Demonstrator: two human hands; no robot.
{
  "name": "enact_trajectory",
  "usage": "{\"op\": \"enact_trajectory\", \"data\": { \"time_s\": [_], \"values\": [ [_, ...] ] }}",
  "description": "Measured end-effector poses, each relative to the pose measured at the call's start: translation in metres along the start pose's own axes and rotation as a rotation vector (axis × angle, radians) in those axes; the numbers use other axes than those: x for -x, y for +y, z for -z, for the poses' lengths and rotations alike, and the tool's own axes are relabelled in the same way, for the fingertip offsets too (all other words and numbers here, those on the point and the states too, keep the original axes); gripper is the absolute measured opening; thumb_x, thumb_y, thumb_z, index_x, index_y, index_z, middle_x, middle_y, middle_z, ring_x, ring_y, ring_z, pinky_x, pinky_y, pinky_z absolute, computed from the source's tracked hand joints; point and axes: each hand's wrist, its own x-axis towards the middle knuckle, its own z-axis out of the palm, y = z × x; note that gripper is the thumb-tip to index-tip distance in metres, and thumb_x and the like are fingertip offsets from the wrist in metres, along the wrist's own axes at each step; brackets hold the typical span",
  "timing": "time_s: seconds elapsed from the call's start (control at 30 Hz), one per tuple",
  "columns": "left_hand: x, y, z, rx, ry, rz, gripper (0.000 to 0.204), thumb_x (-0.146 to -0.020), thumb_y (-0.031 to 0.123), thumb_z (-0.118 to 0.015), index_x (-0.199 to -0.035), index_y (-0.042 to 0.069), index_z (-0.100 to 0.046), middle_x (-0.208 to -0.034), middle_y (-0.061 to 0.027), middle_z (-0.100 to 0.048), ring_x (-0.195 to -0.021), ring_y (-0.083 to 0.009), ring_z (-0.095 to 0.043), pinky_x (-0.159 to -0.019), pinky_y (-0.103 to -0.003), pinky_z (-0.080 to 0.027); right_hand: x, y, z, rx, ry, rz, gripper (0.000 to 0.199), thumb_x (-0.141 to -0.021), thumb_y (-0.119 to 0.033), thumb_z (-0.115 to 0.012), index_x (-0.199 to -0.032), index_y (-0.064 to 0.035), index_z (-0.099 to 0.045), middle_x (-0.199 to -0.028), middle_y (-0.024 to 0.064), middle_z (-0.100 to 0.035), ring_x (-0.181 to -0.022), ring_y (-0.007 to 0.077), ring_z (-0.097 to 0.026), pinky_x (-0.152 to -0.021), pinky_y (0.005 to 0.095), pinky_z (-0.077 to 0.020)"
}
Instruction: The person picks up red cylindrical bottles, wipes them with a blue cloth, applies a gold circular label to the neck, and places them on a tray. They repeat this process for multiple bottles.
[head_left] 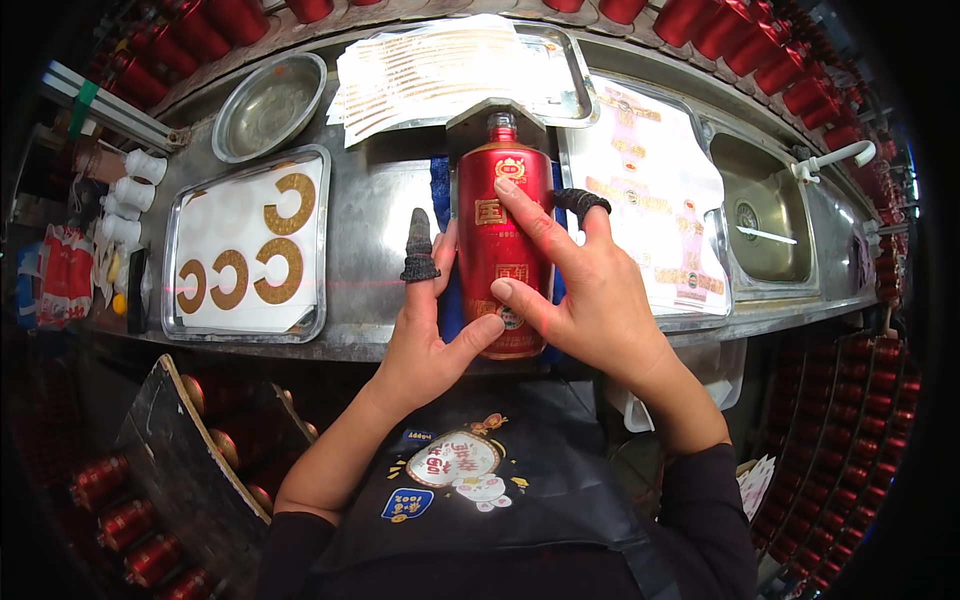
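A red bottle (480, 255) with gold markings and a clear neck lies on its back on the counter, its neck pointing away from me. My left hand (422, 345) steadies its lower left side, thumb on the front and fingers along the edge. A dark knitted finger cover sits on that hand's raised index finger. Across the bottle from the right, my right hand (610, 290) presses its stretched index fingertip and thumb on the front. Another dark cover is on a right-hand finger at the bottle's far side. Blue cloth (440, 190) shows beneath the bottle.
To the left, a metal tray (170, 275) holds gold C-shaped labels; a metal bowl (268, 108) stands behind. Label sheets (430, 75) lie at the back, with more label sheets (650, 150) on the right. Beyond are a sink (775, 262) and several red bottles (720, 30).
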Motion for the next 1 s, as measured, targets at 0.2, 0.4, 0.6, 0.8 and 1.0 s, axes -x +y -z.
{"op": "enact_trajectory", "data": {
  "time_s": [0.2,0.4,0.6,0.8,1.0],
  "values": [
    [-0.002,-0.003,-0.001,-0.004,-0.004,-0.004,0.093,-0.092,0.025,-0.073,-0.155,-0.008,-0.013,-0.160,-0.0271,-0.028,-0.150,-0.0324,-0.029,-0.121,-0.043,-0.022,-0.001,0.006,-0.002,-0.050,0.069,0.024,0.078,-0.084,-0.043,-0.076,-0.154,-0.0377,-0.041,-0.089,0.0190,-0.048,-0.075,0.0382,-0.059,-0.073,0.0427,-0.0509],
    [-0.001,-0.007,-0.005,0.070,0.040,-0.051,0.092,-0.095,0.022,-0.071,-0.157,-0.006,-0.009,-0.161,-0.0284,-0.026,-0.150,-0.0322,-0.028,-0.121,-0.042,-0.022,-0.004,0.022,-0.005,-0.071,0.056,0.078,0.070,-0.089,-0.041,-0.072,-0.153,-0.0348,-0.044,-0.083,0.0118,-0.047,-0.070,0.0239,-0.048,-0.069,0.0355,-0.0452],
    [0.000,-0.012,0.004,0.302,0.063,-0.019,0.083,-0.101,0.019,-0.062,-0.159,0.001,-0.006,-0.163,-0.0261,-0.022,-0.153,-0.0317,-0.022,-0.122,-0.042,-0.019,0.007,0.033,-0.006,-0.274,0.087,0.077,0.059,-0.093,-0.032,-0.067,-0.150,-0.0272,-0.050,-0.082,0.0073,-0.047,-0.073,0.0189,-0.041,-0.066,0.0300,-0.0397],
    [0.000,-0.015,-0.001,0.274,0.026,0.016,0.089,-0.096,0.022,-0.071,-0.158,0.000,-0.011,-0.162,-0.0230,-0.027,-0.151,-0.0299,-0.027,-0.122,-0.042,-0.022,0.015,0.039,-0.011,-0.191,0.041,0.161,0.072,-0.085,-0.039,-0.076,-0.150,-0.0229,-0.051,-0.079,0.0003,-0.042,-0.069,0.0125,-0.035,-0.059,0.0267,-0.0314],
    [0.000,-0.014,-0.003,0.245,0.026,0.001,0.088,-0.095,0.022,-0.071,-0.157,-0.002,-0.013,-0.162,-0.0233,-0.028,-0.151,-0.0303,-0.028,-0.122,-0.043,-0.023,0.014,0.039,-0.009,-0.188,0.024,0.139,0.070,-0.086,-0.039,-0.074,-0.150,-0.0263,-0.050,-0.078,0.0046,-0.043,-0.070,0.0170,-0.038,-0.063,0.0299,-0.0359]
  ]
}}
